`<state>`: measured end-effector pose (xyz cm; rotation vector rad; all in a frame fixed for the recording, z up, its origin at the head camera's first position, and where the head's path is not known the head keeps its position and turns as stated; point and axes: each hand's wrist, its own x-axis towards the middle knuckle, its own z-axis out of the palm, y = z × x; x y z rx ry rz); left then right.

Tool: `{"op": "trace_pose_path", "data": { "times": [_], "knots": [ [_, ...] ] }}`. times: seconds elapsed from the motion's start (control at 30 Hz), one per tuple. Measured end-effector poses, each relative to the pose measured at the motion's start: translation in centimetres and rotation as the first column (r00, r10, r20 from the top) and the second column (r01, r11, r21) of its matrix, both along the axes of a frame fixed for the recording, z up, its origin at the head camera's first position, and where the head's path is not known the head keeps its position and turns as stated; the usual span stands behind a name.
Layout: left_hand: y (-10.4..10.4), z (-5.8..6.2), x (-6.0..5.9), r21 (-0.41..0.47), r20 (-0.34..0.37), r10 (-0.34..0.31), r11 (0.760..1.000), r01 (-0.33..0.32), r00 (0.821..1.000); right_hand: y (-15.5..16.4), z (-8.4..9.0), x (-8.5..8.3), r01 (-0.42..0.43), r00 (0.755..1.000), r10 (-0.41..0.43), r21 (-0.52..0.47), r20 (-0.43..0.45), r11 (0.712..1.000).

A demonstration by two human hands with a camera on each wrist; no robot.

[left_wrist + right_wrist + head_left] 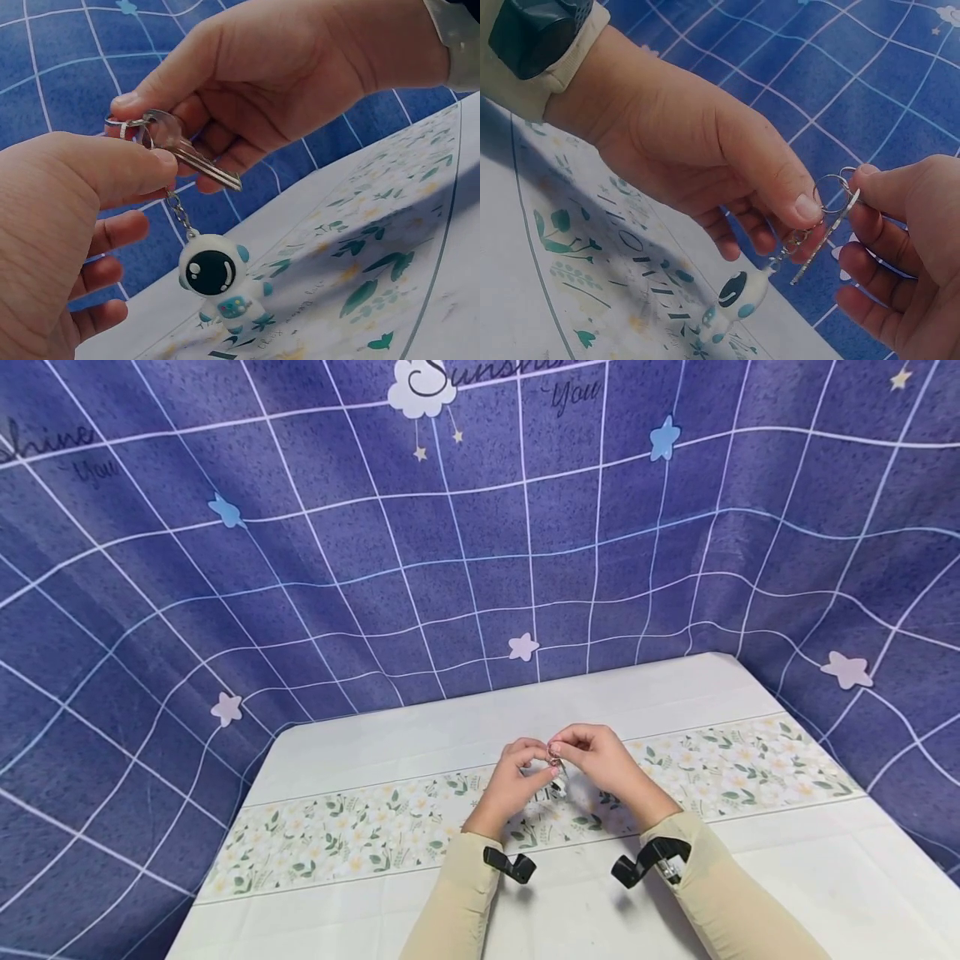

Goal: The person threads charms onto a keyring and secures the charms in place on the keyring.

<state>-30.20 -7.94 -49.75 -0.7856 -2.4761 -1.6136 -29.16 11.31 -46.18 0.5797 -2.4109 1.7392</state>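
Above the table, both hands share a keychain between their fingertips. Thumb and fingers of the left hand [517, 781] pinch the split ring [830, 193] near the top of its short chain [178, 210]. The right hand [600, 760] pinches the small end of the ring on the other side. A silver key [206, 169] hangs from the ring, slanting down between the hands. Below dangles a white astronaut charm [217, 274] with a dark visor and teal details. In the head view the fingers hide much of the ring.
A white tablecloth [360, 910] with a floral band [360, 831] covers the table. Behind it and to both sides hangs a blue gridded curtain [375, 568] with stars. Each sleeved wrist wears a black camera mount [510, 864].
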Motion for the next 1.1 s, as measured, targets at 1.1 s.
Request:
{"op": "trace_pose_path", "data": {
  "times": [1.1],
  "knots": [
    [-1.1, 0.9, 0.8, 0.155, 0.212, -0.015, 0.988, -0.019, 0.977, 1.8, 0.0, -1.4, -0.135, 0.965, 0.153, -0.099, 0.215, 0.986]
  ]
}}
